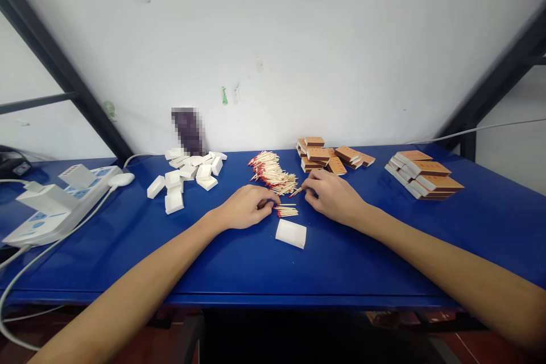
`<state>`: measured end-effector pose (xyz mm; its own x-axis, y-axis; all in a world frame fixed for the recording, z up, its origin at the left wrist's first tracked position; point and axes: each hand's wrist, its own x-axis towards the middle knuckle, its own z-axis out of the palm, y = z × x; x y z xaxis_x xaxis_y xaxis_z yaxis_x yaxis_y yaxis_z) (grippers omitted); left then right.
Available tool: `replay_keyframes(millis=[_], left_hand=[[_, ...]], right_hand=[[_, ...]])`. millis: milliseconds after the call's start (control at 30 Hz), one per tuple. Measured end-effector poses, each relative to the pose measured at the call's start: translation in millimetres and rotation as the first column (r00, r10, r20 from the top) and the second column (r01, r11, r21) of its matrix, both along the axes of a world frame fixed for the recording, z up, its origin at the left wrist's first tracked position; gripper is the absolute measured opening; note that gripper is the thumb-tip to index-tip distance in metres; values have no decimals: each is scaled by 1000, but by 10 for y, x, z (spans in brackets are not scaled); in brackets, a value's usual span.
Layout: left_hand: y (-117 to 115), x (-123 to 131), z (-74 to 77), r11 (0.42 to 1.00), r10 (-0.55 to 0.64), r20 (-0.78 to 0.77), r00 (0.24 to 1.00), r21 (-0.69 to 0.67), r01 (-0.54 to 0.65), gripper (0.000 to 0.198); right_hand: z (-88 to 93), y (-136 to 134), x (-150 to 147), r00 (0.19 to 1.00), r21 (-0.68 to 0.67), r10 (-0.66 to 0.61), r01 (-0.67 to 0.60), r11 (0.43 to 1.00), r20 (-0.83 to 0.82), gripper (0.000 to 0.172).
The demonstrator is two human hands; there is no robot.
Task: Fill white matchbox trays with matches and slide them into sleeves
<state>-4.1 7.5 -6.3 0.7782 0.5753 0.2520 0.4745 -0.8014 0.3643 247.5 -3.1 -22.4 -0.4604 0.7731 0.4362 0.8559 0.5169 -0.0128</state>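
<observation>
On the blue table a loose pile of red-headed matches (273,172) lies between my two hands. In front of it is a small row of matches (288,210), heads to the left. My left hand (249,206) rests at the head end of this row, fingers curled and thumb close to the index finger; what is between the fingertips is hidden. My right hand (326,193) is closed in a pinch at the pile's right edge, its fingertips on the end of a match (296,192). Nearest me lies a white matchbox tray (291,234), its inside out of sight.
White matchbox trays (187,170) are heaped at the back left. Brown matchbox sleeves (318,153) lie behind my right hand, with stacked matchboxes (426,176) farther right. A power strip (63,205) with cables stands at the left. The wall (298,68) bounds the table's back.
</observation>
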Motion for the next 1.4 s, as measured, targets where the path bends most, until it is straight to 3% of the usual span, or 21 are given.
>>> replay_keyframes(millis=[400,700,967,1133,1400], left_hand=[[14,-10,-20,1000,-10,11,1000,12,10,22],[10,-1,-3,1000,-6,1,1000,17,6,21],[9,0,-8,999,-40,-8,999,24,41,20],[-6,6,16,998,-68,-5,998,10,68,21],[-41,19,42,994,-101,20,995,-42,102,20]], right_hand=[[79,-51,-35,996,-35,-30,33,999,87,16],[91,-47,-46,998,-108,-67,68,992,10,16],[92,-67,-39,999,-119,36,-38,992,-21,8],[77,-61,-51,978,-202,149,-178,963,-149,7],[89,-69,-240,926,-358,127,-261,897,-356,15]])
